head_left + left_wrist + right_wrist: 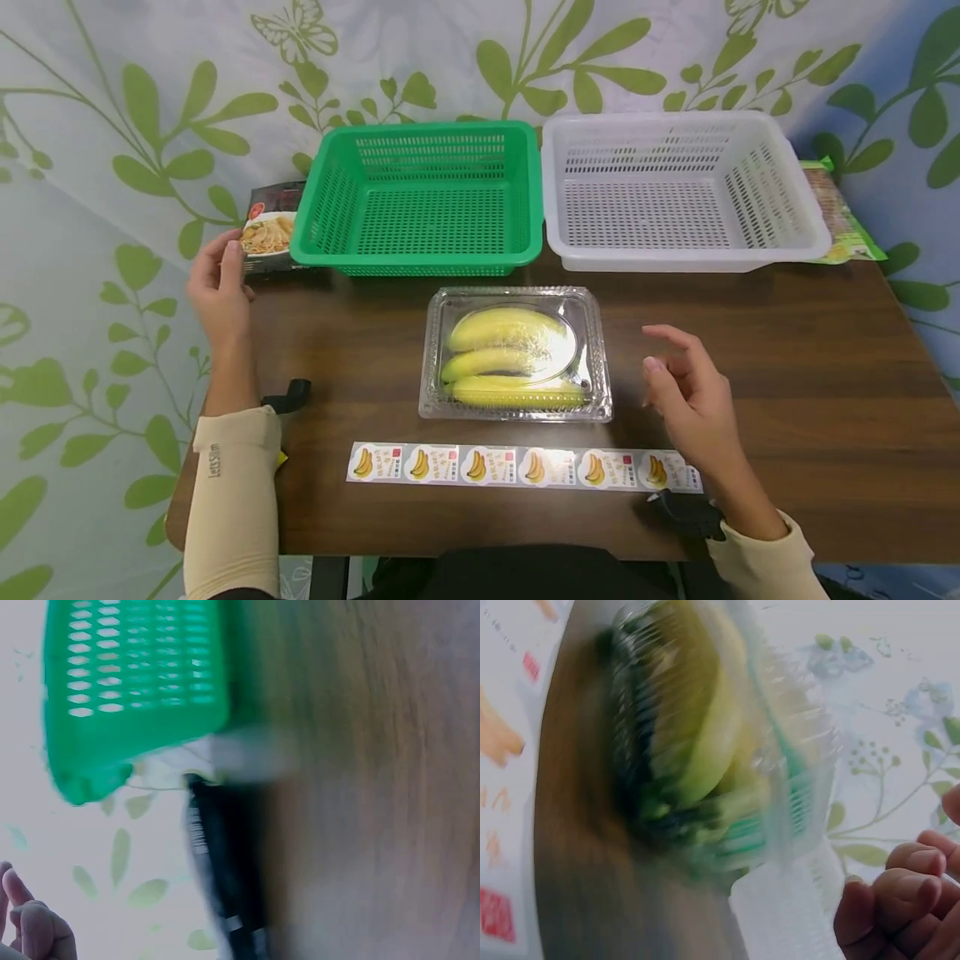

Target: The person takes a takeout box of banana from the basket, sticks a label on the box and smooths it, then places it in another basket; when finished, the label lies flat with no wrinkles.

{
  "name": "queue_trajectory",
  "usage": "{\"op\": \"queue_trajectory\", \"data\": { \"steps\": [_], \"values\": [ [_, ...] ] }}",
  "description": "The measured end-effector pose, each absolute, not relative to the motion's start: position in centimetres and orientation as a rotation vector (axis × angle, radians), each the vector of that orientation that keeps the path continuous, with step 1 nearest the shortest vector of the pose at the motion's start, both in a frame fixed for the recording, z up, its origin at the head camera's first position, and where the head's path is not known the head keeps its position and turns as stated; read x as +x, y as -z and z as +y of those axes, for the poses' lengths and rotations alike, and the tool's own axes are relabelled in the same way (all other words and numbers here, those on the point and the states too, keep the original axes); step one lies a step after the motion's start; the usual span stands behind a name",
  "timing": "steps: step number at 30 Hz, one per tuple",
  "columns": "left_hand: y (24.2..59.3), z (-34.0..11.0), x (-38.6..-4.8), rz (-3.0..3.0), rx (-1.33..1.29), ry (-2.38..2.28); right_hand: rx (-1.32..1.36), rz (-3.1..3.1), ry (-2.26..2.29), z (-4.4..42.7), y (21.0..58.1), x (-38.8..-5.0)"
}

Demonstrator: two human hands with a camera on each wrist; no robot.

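Note:
My left hand [225, 292] is raised at the left with loosely bent fingers, beside a black noodle packet [268, 237]. In the left wrist view a gap shows between this hand [37, 926] and the packet [225, 862]. My right hand [693, 396] hovers right of a closed clear plastic box [588, 333], fingers loosely bent, holding nothing. Several yellow-green bananas [502, 392] lie inside the box at the table's middle. A strip of banana labels [476, 464] lies in front of it. The right wrist view shows my right hand [900, 907] apart from the blurred box [727, 742].
A green basket [420, 259] and a white basket [690, 254] stand side by side at the back of the brown table [787, 417]. A green-edged packet [843, 217] lies right of the white one. Something small and yellow shows by my left sleeve.

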State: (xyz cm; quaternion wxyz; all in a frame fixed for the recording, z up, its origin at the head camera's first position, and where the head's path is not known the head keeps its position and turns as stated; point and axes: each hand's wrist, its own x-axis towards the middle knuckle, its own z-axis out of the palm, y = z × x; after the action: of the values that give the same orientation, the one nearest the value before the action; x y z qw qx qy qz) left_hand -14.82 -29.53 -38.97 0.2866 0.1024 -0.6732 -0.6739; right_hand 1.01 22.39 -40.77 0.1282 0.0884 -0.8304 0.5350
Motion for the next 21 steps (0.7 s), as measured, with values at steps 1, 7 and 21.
{"op": "queue_trajectory", "data": {
  "steps": [1, 7, 21],
  "values": [
    [38.5, -29.4, -14.1, -1.81, 0.249, 1.782, 0.275, -2.379, -1.596, 22.4, 40.5, 1.1],
    [36.1, -28.0, -10.7, -1.933, 0.08, 1.715, 0.382, -2.208, -1.747, 21.7, 39.4, 1.2],
    [37.3, -25.3, -3.3, -2.507, -0.509, 1.17, 0.795, -2.47, -1.636, 16.6, 38.2, 1.7]
  ]
}}
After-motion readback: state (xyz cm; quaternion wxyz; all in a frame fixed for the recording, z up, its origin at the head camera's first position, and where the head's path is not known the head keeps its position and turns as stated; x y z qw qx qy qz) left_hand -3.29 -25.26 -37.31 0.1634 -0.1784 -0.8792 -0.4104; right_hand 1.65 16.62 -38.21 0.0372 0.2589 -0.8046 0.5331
